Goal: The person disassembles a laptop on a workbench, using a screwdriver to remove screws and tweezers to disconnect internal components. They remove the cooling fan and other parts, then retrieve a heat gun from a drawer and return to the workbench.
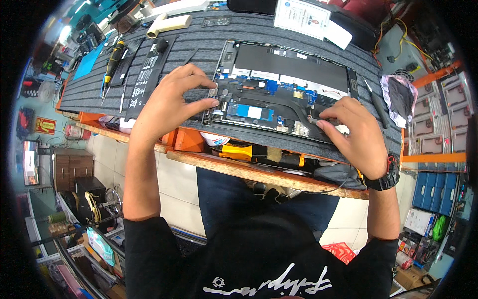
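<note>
An opened laptop base [274,70] lies on the grey ribbed mat, showing dark panels, blue circuit boards and a blue strip [251,110]. My left hand [177,99] touches its left edge near the lower corner, thumb and forefinger apart. My right hand [353,129] is over the lower right part of the base, thumb and fingertips close together on a small part too small to name. A loose black battery [144,82] lies to the left, beside a yellow-and-black screwdriver [114,62]. A dark slim tool [376,102] rests right of the laptop.
A cream hand tool [169,25], a remote [216,22], a framed card [301,17] and a blue sheet [88,60] lie toward the back and left. A crumpled bag [398,99] is at the right. Below the bench edge [269,177] is a shelf with yellow tools [236,152].
</note>
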`<state>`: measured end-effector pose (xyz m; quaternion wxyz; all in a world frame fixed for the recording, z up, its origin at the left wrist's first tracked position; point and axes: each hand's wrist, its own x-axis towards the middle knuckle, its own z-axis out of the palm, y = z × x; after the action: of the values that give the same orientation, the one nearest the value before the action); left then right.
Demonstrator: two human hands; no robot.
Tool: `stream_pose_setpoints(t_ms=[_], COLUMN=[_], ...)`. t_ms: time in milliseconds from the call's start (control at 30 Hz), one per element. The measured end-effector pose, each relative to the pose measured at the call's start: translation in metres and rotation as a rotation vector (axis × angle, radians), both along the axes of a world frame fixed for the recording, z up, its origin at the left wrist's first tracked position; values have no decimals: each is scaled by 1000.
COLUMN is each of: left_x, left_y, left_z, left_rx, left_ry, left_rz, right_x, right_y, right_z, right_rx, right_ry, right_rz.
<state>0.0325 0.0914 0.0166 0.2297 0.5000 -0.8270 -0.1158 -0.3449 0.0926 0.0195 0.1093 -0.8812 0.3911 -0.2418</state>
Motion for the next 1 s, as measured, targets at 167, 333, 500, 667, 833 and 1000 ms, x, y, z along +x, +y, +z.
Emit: stream_pose_setpoints(t_ms=[167, 333, 500, 667, 833, 1000], left_x=[3, -11, -43, -79, -79, -53], left_y=[-4, -11, -22, -35, -52, -92], left_z=[4, 0, -2, -7, -10, 6], left_rx=[23, -8, -80, -87, -124, -133], left_ry=[66, 87, 40, -76, -93, 96], left_rz=[24, -22, -233, -294, -311, -223], right_x=[9, -3, -20, -2, 35, 53], right_y=[-2, 3, 5, 5, 3, 13], right_z=[4, 10, 20, 13, 2, 2], right_rx=[56, 77, 111, 133, 109, -40], right_ry=[92, 85, 62, 69, 238, 367], right_rz=[57, -12, -61, -56, -163, -194])
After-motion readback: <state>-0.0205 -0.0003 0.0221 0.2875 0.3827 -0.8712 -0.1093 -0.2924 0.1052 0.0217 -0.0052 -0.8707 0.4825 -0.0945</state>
